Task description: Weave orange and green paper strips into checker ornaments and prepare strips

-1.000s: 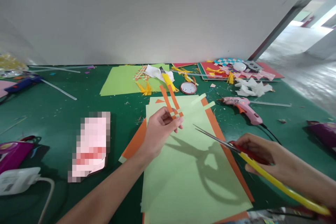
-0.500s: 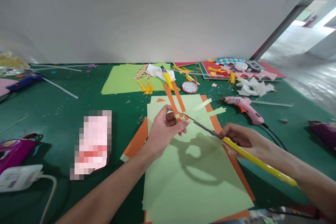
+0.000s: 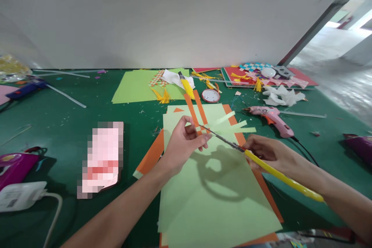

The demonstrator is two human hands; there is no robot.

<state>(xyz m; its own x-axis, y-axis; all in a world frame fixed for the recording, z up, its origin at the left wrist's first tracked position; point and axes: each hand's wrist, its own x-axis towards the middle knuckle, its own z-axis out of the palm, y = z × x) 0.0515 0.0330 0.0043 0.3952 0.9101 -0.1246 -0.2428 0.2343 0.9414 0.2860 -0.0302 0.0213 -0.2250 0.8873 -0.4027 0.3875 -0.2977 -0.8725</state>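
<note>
My left hand (image 3: 180, 143) pinches a small weave of orange and light green paper strips (image 3: 203, 122) and holds it above a stack of light green sheets (image 3: 209, 193) that lies on orange sheets. My right hand (image 3: 266, 151) grips scissors (image 3: 229, 143) with long yellow handle loops. The blades point left and their tips touch the woven strips right at my left fingertips. Loose green strip ends stick out to the right of the weave.
A pink glue gun (image 3: 271, 118) with a cord lies to the right. A yellow utility knife (image 3: 186, 85), a round tin (image 3: 210, 95), tassels and another green sheet (image 3: 136, 87) lie behind. A blurred pink object (image 3: 101, 159), purple tools and a white adapter (image 3: 20, 195) sit left.
My right hand brought the scissors in from the right until the blade tips reached the weave. My left hand turned the weave slightly and the green strip ends swung out to the right.
</note>
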